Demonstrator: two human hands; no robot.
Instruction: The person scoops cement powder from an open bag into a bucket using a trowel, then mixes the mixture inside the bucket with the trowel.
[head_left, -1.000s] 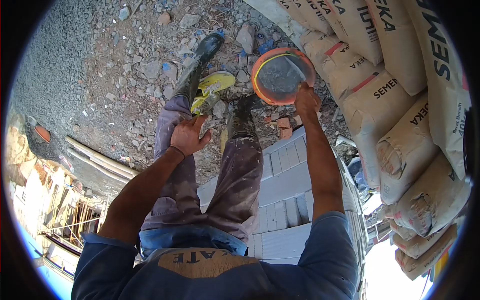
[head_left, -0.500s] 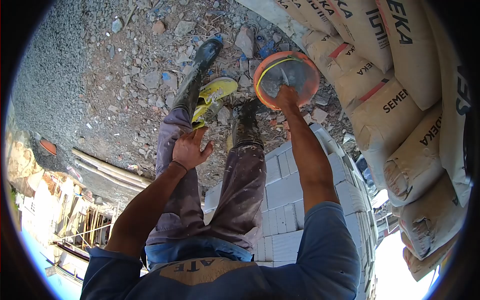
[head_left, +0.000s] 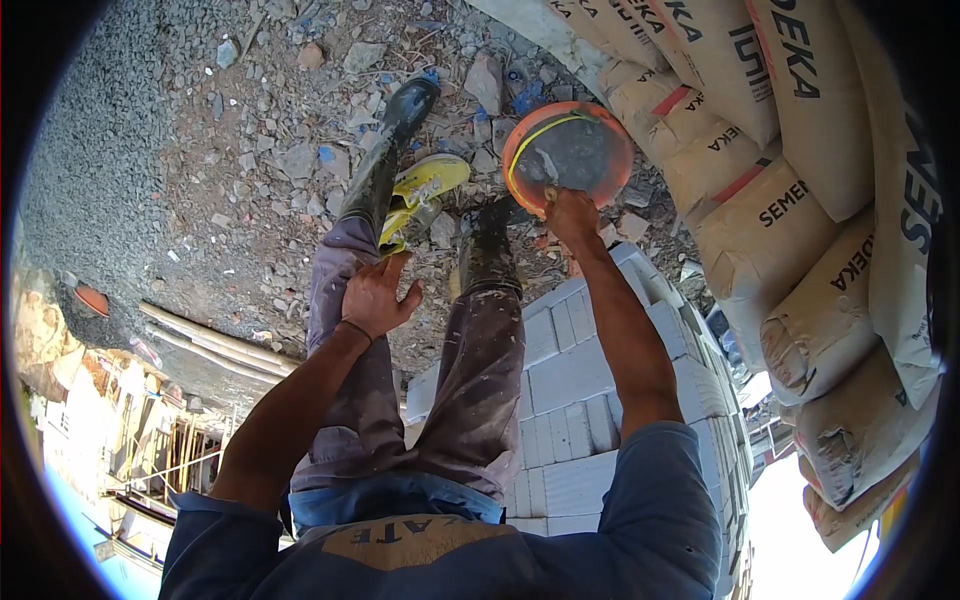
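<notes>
Right hand [head_left: 572, 215]: fingers curled tight around the near end of a narrow, pale grey blade-like hand tool [head_left: 549, 165], at the near rim of a round orange bucket with a yellow edge band [head_left: 622, 155]. Left hand [head_left: 375, 297]: loose, holding nothing, palm down on the stained purple-grey trousers [head_left: 345, 250], thumb spread from the fingers.

Room: bucket mouth opens just beyond the right fingers, rim curving round to both sides. Black rubber boot [head_left: 490, 245] close by on their left. Stacked pale grey rectangular blocks [head_left: 575, 380] lie back from those fingers, under the forearm. Past the left fingertips, a bright yellow shoe-like item [head_left: 435, 178] beside the other boot. Stony brown ground [head_left: 270, 190] spreads out to the left of both hands. Further right of the right fingers, a bank of tan printed paper sacks [head_left: 750, 200] bounds that side, near the bucket's far right edge.

Look: bucket wall orange, smeared greyish; dull grey contents [head_left: 590, 150] inside, smooth-looking, filling most of the mouth.

Hard to make out: tool's grip lies inside the fist; its full shape unclear. Depth of the contents cannot be judged. Sacks cut off by the round dark border.
</notes>
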